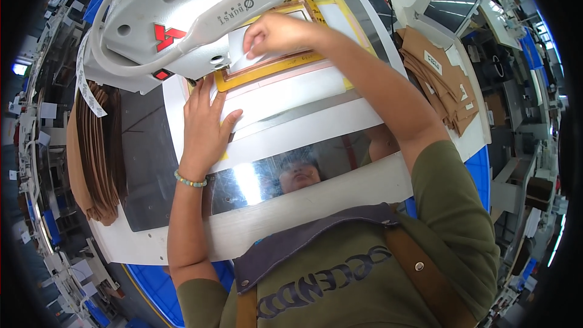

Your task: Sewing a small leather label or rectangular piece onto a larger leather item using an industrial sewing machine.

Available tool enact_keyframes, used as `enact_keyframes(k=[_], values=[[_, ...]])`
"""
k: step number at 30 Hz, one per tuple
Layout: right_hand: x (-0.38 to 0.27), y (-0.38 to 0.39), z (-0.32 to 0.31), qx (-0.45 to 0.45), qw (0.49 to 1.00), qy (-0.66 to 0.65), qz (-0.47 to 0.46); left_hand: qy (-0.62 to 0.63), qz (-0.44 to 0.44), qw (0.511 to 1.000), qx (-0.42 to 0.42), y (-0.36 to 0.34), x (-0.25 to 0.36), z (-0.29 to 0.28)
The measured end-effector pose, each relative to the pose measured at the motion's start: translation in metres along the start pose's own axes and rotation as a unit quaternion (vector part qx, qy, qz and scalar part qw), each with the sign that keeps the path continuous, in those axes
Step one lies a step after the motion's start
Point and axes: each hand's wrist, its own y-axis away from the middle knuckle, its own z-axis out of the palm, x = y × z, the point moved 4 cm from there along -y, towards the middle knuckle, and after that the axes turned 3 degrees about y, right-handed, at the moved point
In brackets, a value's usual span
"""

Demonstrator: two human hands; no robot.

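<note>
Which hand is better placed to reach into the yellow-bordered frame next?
Probably the right hand: it is already over the opening of the yellow-bordered frame, curled inward. The left hand is spread palm-down beside the frame's near left corner, outside the opening.

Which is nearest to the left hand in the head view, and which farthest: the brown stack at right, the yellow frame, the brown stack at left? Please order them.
From the left hand:
1. Yellow frame: just ahead and to the right, beside the fingertips.
2. Brown stack at left: on the left side of the table.
3. Brown stack at right: across the table, beyond the right forearm.
</note>
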Motion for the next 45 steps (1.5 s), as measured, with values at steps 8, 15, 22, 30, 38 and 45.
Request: enact_keyframes(k=[8, 15, 22, 30, 38, 45], values=[[0.052, 0.053, -0.077, 0.033, 0.993, 0.096, 0.060, -0.034, 0.001, 0.999, 0.012, 0.000, 0.002, -0.003], [0.046, 0.075, -0.060, 0.056, 0.994, 0.087, 0.039, -0.011, 0.011, 1.000, 0.002, 0.004, -0.003, 0.000], [0.027, 0.083, -0.054, 0.059, 0.980, 0.190, -0.013, -0.013, 0.015, 1.000, -0.002, 0.002, -0.002, 0.000], [0.026, 0.079, -0.053, 0.047, 0.968, 0.246, -0.009, -0.016, 0.023, 1.000, 0.006, 0.002, -0.004, 0.003], [0.031, 0.067, -0.040, -0.032, 0.942, 0.334, 0.018, -0.007, 0.018, 1.000, 0.014, 0.004, -0.004, 0.003], [0.021, 0.066, -0.069, 0.091, 0.951, 0.282, -0.091, -0.020, 0.021, 0.999, 0.024, 0.004, -0.005, 0.004]])
